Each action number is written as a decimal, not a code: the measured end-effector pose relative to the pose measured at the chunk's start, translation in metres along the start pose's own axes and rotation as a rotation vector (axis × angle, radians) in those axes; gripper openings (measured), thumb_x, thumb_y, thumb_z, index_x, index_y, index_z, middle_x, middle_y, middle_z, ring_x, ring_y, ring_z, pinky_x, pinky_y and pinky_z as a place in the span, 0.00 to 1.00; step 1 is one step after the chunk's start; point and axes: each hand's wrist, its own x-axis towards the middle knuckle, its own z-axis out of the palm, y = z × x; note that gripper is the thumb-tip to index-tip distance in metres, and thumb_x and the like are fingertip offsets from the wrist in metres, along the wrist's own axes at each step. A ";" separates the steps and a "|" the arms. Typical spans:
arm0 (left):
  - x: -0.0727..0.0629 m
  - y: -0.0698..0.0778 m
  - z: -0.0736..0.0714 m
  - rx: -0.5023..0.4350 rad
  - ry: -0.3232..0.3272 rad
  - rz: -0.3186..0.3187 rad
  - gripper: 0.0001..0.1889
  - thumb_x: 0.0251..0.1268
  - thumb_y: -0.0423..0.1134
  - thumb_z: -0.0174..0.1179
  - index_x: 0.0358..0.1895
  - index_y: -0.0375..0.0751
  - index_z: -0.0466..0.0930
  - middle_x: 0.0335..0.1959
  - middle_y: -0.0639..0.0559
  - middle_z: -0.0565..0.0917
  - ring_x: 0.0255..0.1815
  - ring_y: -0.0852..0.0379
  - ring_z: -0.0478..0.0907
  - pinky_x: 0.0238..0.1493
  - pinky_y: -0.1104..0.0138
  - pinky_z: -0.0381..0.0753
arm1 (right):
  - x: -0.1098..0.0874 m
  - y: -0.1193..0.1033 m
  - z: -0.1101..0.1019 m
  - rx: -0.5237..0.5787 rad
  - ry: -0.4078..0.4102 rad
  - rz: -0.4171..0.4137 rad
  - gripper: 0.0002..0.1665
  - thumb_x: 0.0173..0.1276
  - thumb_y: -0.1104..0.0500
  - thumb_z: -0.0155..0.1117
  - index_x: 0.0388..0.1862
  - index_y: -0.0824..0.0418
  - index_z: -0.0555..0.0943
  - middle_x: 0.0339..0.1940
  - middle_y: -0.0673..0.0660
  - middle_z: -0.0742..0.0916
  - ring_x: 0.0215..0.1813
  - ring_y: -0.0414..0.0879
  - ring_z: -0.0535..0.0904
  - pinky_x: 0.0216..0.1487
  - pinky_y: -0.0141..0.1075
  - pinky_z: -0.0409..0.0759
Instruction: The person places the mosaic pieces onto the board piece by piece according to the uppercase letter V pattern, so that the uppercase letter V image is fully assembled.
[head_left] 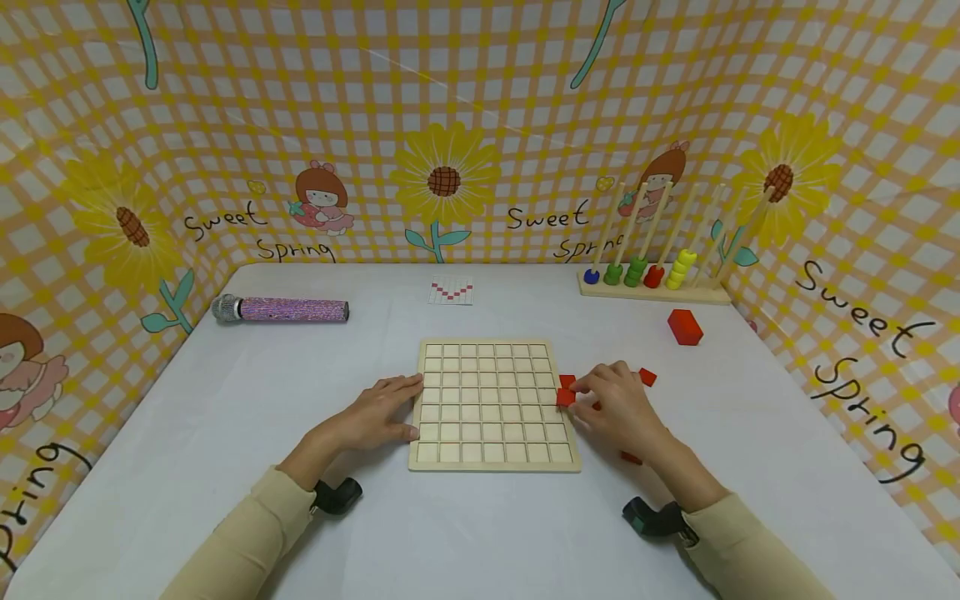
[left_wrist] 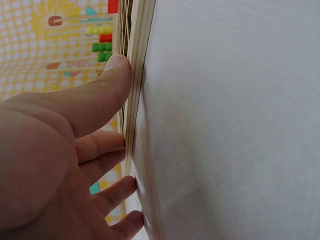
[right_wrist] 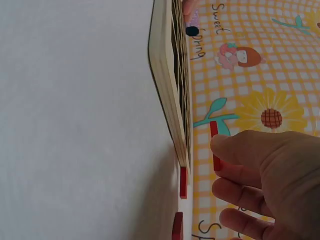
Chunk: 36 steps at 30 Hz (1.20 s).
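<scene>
A square wooden board [head_left: 489,413] divided into a grid of shallow cells lies flat on the white table. My left hand [head_left: 375,414] touches its left edge with thumb and fingers extended; the left wrist view shows the thumb [left_wrist: 116,75] against the board's side. At the right edge, my right hand [head_left: 621,408] pinches a red square tile [head_left: 566,397] between thumb and fingers. In the right wrist view this tile [right_wrist: 214,129] is held edge-on, raised off the table. Another red tile [head_left: 567,381] lies beside the board, and more lie around the right hand, partly hidden by it.
A pattern card [head_left: 451,290] with red squares lies behind the board. Back left is a glittery microphone [head_left: 292,310]. Back right stands a bead rack [head_left: 652,292] with upright pegs, and a red block [head_left: 685,327] in front of it. Patterned cloth [head_left: 480,100] walls the table.
</scene>
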 end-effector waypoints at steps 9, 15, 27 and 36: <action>0.000 0.000 0.000 -0.001 -0.009 -0.005 0.40 0.61 0.46 0.62 0.72 0.35 0.55 0.75 0.42 0.55 0.75 0.37 0.50 0.70 0.40 0.52 | 0.003 -0.014 0.005 -0.007 -0.030 -0.026 0.14 0.53 0.56 0.73 0.37 0.59 0.85 0.36 0.55 0.83 0.47 0.51 0.69 0.45 0.43 0.65; 0.001 0.002 0.000 0.013 -0.009 -0.016 0.40 0.61 0.46 0.62 0.72 0.35 0.55 0.76 0.44 0.55 0.75 0.38 0.51 0.70 0.42 0.53 | 0.004 -0.023 0.008 -0.033 -0.032 -0.042 0.15 0.52 0.54 0.74 0.38 0.59 0.85 0.38 0.55 0.84 0.46 0.50 0.70 0.43 0.41 0.68; 0.002 0.002 0.001 0.011 -0.011 -0.040 0.39 0.61 0.46 0.62 0.72 0.37 0.55 0.76 0.46 0.55 0.76 0.40 0.50 0.71 0.42 0.52 | 0.007 -0.039 0.015 -0.023 -0.015 -0.120 0.13 0.50 0.56 0.74 0.35 0.59 0.85 0.35 0.52 0.84 0.44 0.49 0.71 0.42 0.39 0.66; 0.001 0.001 0.001 0.026 -0.012 -0.014 0.39 0.61 0.46 0.62 0.72 0.35 0.55 0.76 0.44 0.55 0.75 0.38 0.51 0.70 0.41 0.53 | 0.006 -0.047 0.021 -0.014 -0.009 -0.158 0.12 0.50 0.57 0.74 0.34 0.58 0.85 0.36 0.52 0.84 0.43 0.47 0.70 0.41 0.38 0.65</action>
